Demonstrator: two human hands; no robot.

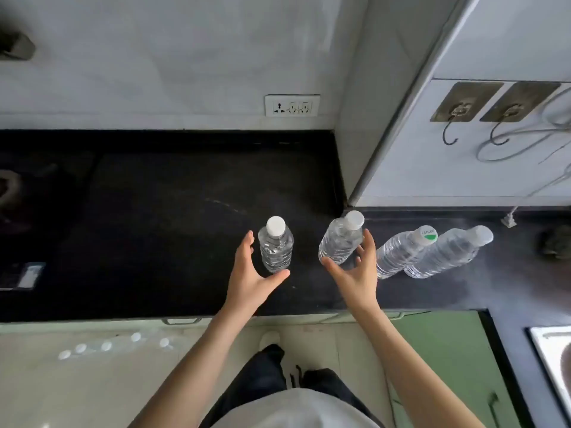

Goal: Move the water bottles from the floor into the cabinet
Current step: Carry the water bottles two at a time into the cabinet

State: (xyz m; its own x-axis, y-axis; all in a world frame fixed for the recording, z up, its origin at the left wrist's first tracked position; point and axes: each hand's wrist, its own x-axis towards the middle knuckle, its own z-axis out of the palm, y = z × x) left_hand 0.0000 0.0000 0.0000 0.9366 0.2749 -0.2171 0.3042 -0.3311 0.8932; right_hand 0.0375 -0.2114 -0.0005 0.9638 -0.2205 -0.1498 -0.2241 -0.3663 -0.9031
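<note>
Several clear water bottles with white caps stand on the black countertop (154,211). My left hand (250,273) is open, its fingers curved around the leftmost bottle (276,245) without closing on it. My right hand (355,273) is open just beside and below the second bottle (340,239), thumb near its base. Two more bottles (401,251) (445,251) stand to the right, one with a green-marked cap. More bottles (105,347) stand on the floor at the lower left, seen by their white caps.
A wall socket (292,105) sits above the counter. A white cabinet side carries two hooks (463,112) and a loose cable (525,143). Green cabinet doors (448,350) lie below the counter on the right. My legs and shoe show below.
</note>
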